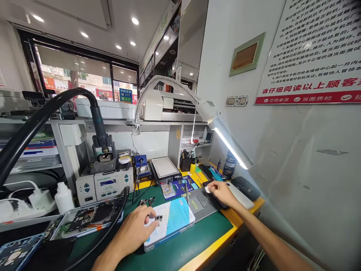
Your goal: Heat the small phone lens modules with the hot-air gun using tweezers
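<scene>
My left hand (137, 229) is at a white-and-blue box (175, 216) on the green mat. Its thumb and forefinger pinch the edge of a small phone camera module (158, 218) above the lid. Further right, my right hand (221, 192) is closed, its fingertips on a small white wad (208, 189) whose material I cannot make out. Below that hand lies a dark, flat device (216, 201), partly hidden by the fingers. Metal tweezers (187, 192) rest by the box's far edge, next to a perforated grey pad (199, 205).
An opened device with exposed boards (93, 216) lies left, a black hose (113, 222) crossing it. A rework station (108, 188) and white bottle (64, 197) stand behind. A lit lamp (229, 143) hangs over the right side. A black case (246, 188) sits near the wall.
</scene>
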